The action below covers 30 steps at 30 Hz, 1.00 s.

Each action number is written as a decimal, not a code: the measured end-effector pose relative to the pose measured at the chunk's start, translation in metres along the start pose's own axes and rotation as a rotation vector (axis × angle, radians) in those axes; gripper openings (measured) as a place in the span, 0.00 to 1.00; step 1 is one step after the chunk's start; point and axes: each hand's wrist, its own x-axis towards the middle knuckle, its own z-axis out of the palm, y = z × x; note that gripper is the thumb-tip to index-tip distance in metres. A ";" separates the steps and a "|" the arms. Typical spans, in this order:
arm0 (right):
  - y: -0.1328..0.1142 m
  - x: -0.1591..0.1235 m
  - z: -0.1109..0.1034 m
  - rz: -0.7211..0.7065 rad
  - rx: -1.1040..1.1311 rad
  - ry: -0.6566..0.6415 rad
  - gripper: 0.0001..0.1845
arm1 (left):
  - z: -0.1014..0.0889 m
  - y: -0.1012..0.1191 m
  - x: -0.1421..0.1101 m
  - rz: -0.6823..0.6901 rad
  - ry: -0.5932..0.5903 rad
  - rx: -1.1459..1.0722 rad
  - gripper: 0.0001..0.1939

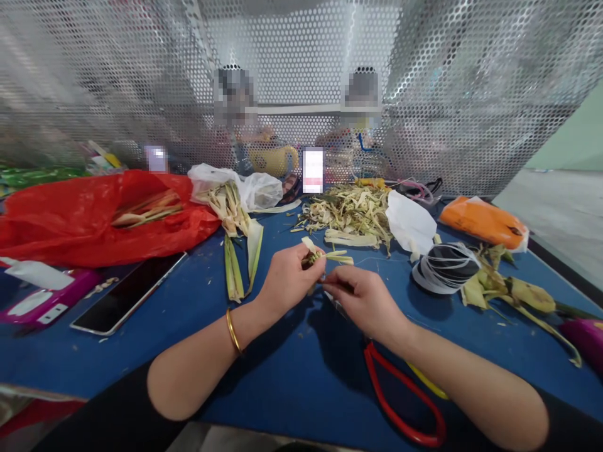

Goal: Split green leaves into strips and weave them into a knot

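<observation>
My left hand (pixel 287 279) is closed around a small bundle of pale green leaf strips (pixel 327 255) above the blue table (pixel 292 376); a gold bangle sits on that wrist. Touching it from the right, my right hand (pixel 362 298) has its fingers pinched together near the bundle's base. What the right fingers pinch is hidden. Under my right forearm lies a pair of scissors with red handles (pixel 400 408).
A heap of cut leaf strips (pixel 351 213) lies behind the hands. A red plastic bag (pixel 94 216), a white bag (pixel 245 185), a phone (pixel 127 292), a pink case (pixel 42 301), a spool of cord (pixel 445 267), an orange packet (pixel 483 220). Two people sit behind the perforated screen.
</observation>
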 end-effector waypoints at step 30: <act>0.002 0.021 -0.043 0.170 0.864 -0.130 0.08 | 0.004 0.010 -0.012 -0.008 -0.667 -0.504 0.07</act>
